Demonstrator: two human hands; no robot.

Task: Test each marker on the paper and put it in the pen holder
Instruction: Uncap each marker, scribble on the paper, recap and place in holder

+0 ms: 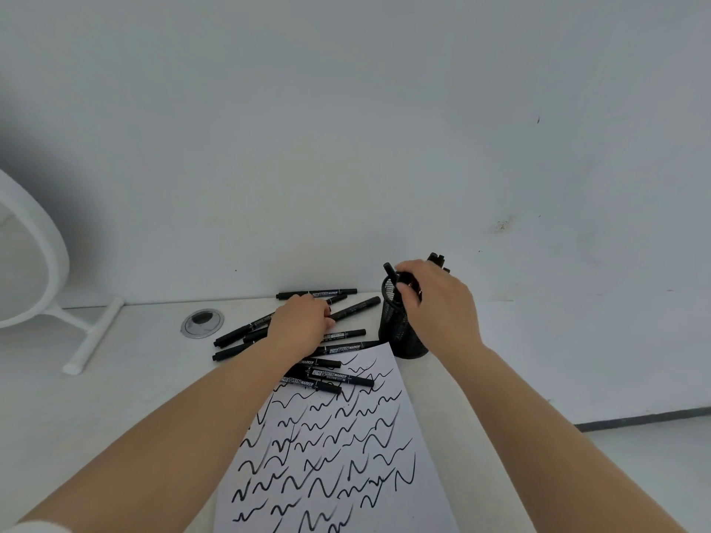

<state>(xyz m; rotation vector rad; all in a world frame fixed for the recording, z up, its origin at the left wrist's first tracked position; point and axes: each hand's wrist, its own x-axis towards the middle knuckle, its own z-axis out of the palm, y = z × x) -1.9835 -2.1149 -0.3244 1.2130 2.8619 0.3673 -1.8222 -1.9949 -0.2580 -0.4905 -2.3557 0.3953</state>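
A marker (389,274) stands tip-up in the mesh holder (400,332), pinched by the right hand (436,298), which hides the rim. Left hand (302,321) covers loose markers (334,375) beside the paper (346,455); its grip is unclear.

You have one sheet of paper (338,455) and one mesh pen holder (400,332) on one desk (115,398). About eleven black markers (334,375) lie loose beside it, some partly hidden under your left hand (302,325). The number standing in the holder cannot be counted behind your right hand (438,302).
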